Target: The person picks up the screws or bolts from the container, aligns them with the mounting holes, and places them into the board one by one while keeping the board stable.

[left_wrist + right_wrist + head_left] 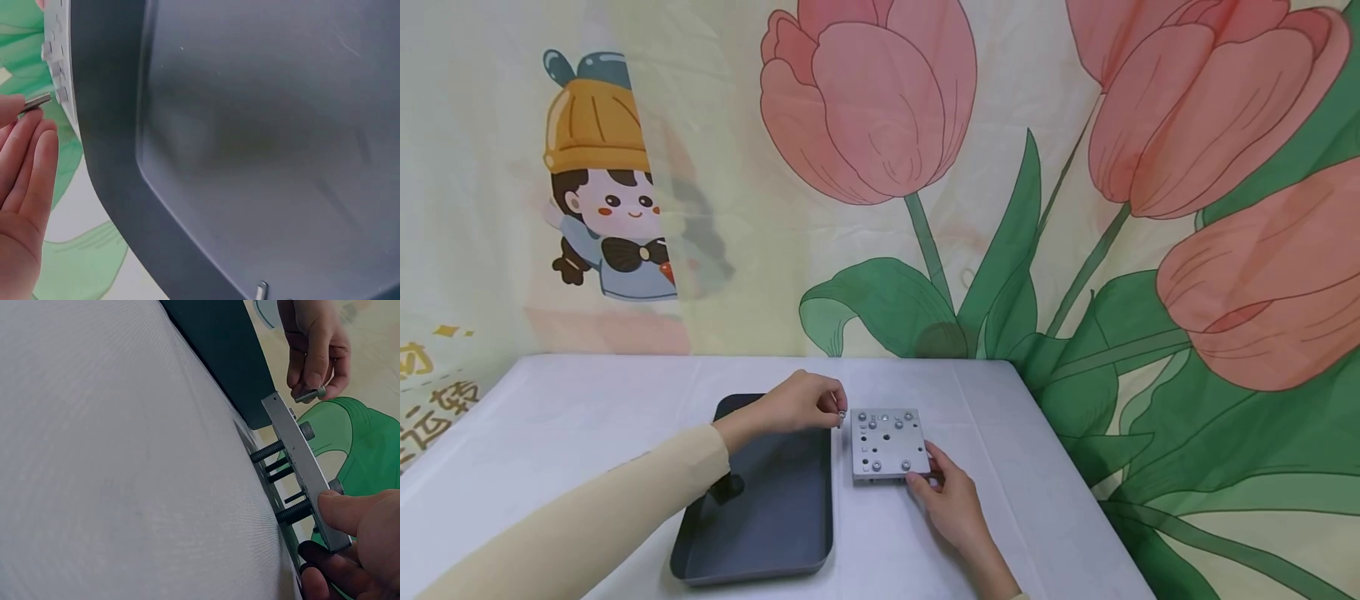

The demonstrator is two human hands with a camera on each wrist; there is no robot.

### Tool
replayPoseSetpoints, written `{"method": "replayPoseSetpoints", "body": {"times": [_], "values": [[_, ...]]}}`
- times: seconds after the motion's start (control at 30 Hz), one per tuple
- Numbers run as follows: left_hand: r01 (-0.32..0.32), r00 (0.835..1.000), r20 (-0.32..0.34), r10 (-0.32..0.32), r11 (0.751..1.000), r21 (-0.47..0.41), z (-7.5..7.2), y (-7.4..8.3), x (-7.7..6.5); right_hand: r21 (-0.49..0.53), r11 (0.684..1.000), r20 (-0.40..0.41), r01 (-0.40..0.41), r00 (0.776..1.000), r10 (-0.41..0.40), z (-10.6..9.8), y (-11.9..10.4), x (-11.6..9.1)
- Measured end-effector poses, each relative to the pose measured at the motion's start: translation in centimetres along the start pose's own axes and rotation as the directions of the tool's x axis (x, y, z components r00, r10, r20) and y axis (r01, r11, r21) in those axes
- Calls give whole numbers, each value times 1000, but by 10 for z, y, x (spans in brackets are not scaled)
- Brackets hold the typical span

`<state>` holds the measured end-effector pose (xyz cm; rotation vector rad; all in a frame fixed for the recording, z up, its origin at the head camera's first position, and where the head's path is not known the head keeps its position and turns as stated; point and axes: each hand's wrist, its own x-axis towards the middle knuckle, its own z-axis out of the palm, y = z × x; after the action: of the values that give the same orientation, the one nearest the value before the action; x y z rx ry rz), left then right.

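In the head view my left hand (pixel 805 402) pinches a small metal screw (pixel 842 415) between thumb and fingertips. It is just left of a square metal plate (pixel 891 454) that has several holes and socket-head screws in its top. The threaded shank (pixel 39 100) shows in the left wrist view. My right hand (pixel 953 497) holds the plate by its near right corner, thumb on top and fingers beneath. From the right wrist view, threaded shanks (pixel 294 512) stick out under the plate, which is raised above the white cloth on them.
A dark grey tray (pixel 775 517) with a raised rim lies left of the plate, under my left forearm. In it shows a small shiny metal piece (pixel 262 291). A white cloth (pixel 1015 517) covers the table, and a printed tulip curtain (pixel 895 108) hangs behind.
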<state>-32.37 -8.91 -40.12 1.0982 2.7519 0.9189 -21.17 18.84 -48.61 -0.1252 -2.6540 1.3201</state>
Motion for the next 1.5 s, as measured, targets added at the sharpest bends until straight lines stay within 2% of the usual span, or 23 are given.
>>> {"method": "replayPoseSetpoints", "body": {"times": [0.33, 0.57, 0.97, 1.2, 1.5], "values": [[-11, 1000, 20, 12, 1000, -27, 13, 14, 13, 2, 1000, -3, 14, 1000, -14, -1, 0, 0], [-17, 999, 29, 18, 999, -30, 22, 10, 19, 8, 1000, 8, 11, 1000, -11, 0, 1, 1], [1, 999, 44, 2, 999, -53, 30, 3, 21, 9, 1000, 12, 15, 1000, -15, -1, 0, 0], [-19, 999, 32, 20, 998, -55, 35, 7, 23, 7, 1000, 15, 22, 1000, -22, -4, -1, -2], [-26, 998, 51, 28, 999, -25, 35, 10, 23, 5, 1000, 9, 12, 1000, -12, -3, 1, 0]]}}
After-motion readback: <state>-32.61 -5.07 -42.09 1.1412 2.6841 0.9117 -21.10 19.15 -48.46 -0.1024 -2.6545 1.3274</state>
